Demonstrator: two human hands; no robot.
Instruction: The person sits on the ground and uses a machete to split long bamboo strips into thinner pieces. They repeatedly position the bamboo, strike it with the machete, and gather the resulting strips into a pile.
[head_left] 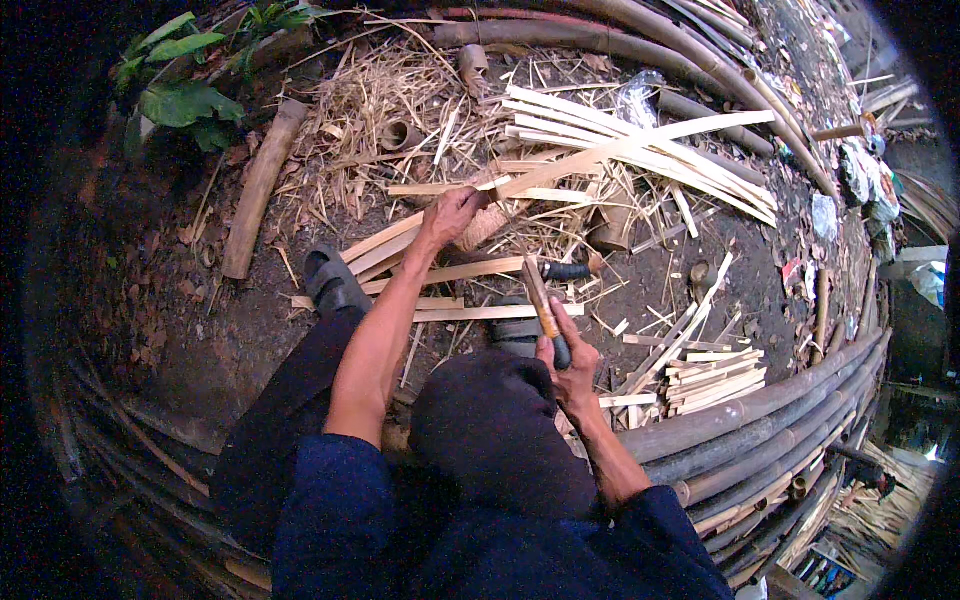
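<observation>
Dirt ground (200,330) mid-frame: left hand (452,212) grips a bamboo strip (620,145); right hand (565,355) clenches a knife (543,310); steady strip, blade clear of fingers.

Pale yellow bamboo strips (640,150), dark blue sleeves (330,510), black sandal (332,282), green leaves (185,100).

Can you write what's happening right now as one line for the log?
left hand: grips long bamboo strip | right hand: holds knife, blade up | seated on ground | bamboo strips pile at right
</observation>
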